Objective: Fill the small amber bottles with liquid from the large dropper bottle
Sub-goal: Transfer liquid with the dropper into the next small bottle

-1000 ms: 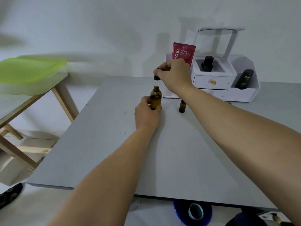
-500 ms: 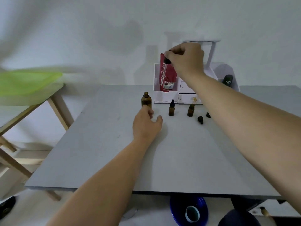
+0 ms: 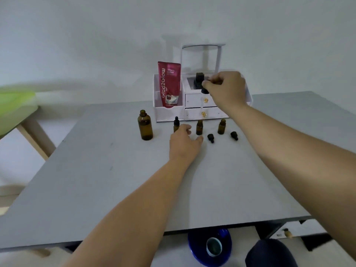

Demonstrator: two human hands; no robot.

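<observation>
Home vanity corner: cosmetics organizer [image 3: 168, 113], skincare tube [image 3: 169, 83]

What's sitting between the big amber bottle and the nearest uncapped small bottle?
In the head view, one capped small bottle stands there, its base hidden behind the left hand.

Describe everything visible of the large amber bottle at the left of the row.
The large amber bottle is round and dark brown, glass by its look, with sloped shoulders and a short neck. Its mouth is open, with no cap. It stands upright on the grey table, at the left end of the row, apart from the small amber bottles. Only the table touches it; the left hand lies to its right, clear of it. Its fill level cannot be told.
</observation>
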